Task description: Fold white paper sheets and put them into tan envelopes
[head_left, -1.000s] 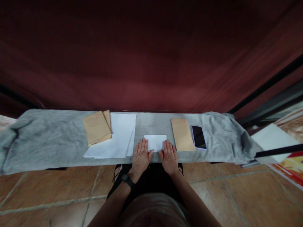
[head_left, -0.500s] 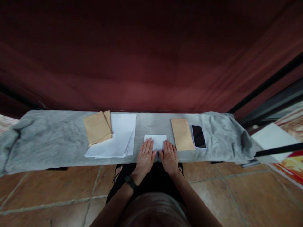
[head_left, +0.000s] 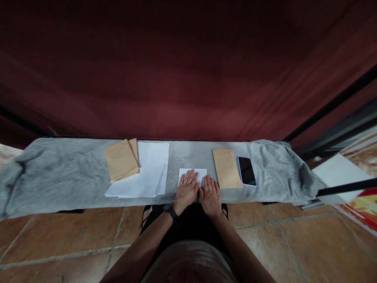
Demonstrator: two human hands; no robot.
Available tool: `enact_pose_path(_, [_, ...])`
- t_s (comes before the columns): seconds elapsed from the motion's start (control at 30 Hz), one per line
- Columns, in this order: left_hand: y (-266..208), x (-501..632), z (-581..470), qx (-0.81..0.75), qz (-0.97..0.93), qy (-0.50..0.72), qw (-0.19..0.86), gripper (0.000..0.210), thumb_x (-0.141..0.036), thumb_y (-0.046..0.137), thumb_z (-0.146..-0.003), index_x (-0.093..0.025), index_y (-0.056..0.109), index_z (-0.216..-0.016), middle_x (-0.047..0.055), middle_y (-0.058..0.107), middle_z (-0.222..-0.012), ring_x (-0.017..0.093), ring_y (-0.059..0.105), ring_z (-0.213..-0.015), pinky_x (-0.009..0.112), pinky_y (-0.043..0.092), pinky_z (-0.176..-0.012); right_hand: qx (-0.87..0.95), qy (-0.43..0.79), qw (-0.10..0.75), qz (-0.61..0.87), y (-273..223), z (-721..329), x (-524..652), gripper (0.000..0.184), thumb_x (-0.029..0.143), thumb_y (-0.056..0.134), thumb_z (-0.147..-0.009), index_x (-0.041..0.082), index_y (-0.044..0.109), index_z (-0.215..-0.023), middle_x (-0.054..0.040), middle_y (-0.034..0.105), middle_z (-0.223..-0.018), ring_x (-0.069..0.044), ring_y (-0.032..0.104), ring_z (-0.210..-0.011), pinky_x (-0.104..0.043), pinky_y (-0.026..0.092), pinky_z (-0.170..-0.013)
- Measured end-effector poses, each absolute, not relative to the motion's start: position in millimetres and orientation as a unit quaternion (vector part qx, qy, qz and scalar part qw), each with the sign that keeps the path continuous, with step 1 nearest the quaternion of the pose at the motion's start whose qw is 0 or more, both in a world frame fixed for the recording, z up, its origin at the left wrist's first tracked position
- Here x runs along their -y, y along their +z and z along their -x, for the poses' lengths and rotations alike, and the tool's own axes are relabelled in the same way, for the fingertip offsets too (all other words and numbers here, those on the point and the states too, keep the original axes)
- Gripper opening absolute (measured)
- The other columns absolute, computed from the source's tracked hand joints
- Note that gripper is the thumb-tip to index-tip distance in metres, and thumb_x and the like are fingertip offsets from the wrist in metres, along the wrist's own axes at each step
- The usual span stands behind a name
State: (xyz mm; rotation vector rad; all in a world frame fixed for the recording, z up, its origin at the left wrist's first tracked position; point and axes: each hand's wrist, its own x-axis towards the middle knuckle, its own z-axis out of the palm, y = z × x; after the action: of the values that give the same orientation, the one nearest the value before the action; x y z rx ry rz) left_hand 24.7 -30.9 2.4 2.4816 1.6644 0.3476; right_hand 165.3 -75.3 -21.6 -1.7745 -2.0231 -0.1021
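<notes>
A small white sheet of paper [head_left: 183, 171], perhaps folded, lies at the front of the grey cloth in the middle. My left hand [head_left: 186, 192] rests flat across its middle, fingers stretched out and pointing away from me. On the paper's right edge lies my right hand [head_left: 211, 195], also flat with its fingers extended. Both palms face down, and the thumbs are close together. The near part of the paper is hidden under the hands. Just right of my right hand is a brown envelope [head_left: 227, 168], apparently with another beneath it.
Larger white sheets [head_left: 150, 177] lie to the left, partly under several brown envelopes [head_left: 120, 159]. A phone [head_left: 247, 171] lies right of the right-hand envelope. Grey cloth [head_left: 73, 173] covers the narrow table, and a dark red curtain [head_left: 188, 98] hangs behind it.
My left hand has slid to the right over the white paper, from its left side to its middle. My right hand has stayed at the right edge.
</notes>
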Motion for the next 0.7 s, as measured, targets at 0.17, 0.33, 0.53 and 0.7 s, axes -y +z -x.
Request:
enact_pose_path(0.17, [-2, 14, -30, -0.564, -0.817, 0.107, 0.059, 0.053, -0.029, 0.033, -0.101, -0.018, 0.039, -0.153, 0.012, 0.033, -0.162, 0.026, 0.023, -0.153, 0.052, 0.023, -0.123, 0.718, -0.023, 0.234, 0.655, -16, -162, 68, 0.049, 0.032, 0.034, -0.106, 0.009, 0.049, -0.146, -0.0189, 0.053, -0.148, -0.028, 0.046, -0.140, -0.050, 0.032, -0.117])
enact_pose_path(0.33, [-6, 8, -25, -0.543, -0.834, 0.085, 0.054, 0.060, -0.020, 0.037, -0.096, -0.016, 0.033, -0.155, 0.013, 0.026, -0.165, 0.026, 0.018, -0.154, 0.051, 0.019, -0.124, 0.745, 0.018, 0.230, 0.626, -6, -147, 45, 0.049, 0.032, 0.033, -0.106, 0.011, 0.047, -0.148, -0.0154, 0.052, -0.149, -0.026, 0.044, -0.142, -0.048, 0.033, -0.117])
enact_pose_path(0.53, [-4, 8, -19, -0.535, -0.840, 0.078, 0.050, 0.062, -0.018, 0.035, -0.095, -0.012, 0.031, -0.156, 0.014, 0.030, -0.163, 0.025, 0.019, -0.154, 0.048, 0.018, -0.125, 0.761, 0.035, 0.223, 0.608, -7, -137, 30, 0.050, 0.031, 0.032, -0.107, 0.014, 0.038, -0.153, -0.0128, 0.049, -0.152, -0.024, 0.042, -0.143, -0.048, 0.032, -0.118])
enact_pose_path(0.7, [-1, 8, -19, -0.543, -0.835, 0.080, 0.044, 0.059, -0.016, 0.028, -0.096, -0.012, 0.033, -0.155, 0.012, 0.032, -0.163, 0.022, 0.019, -0.154, 0.047, 0.018, -0.125, 0.757, 0.018, 0.214, 0.617, -13, -146, 28, 0.048, 0.031, 0.034, -0.106, 0.012, 0.046, -0.149, -0.0130, 0.048, -0.153, -0.027, 0.042, -0.143, -0.049, 0.029, -0.119])
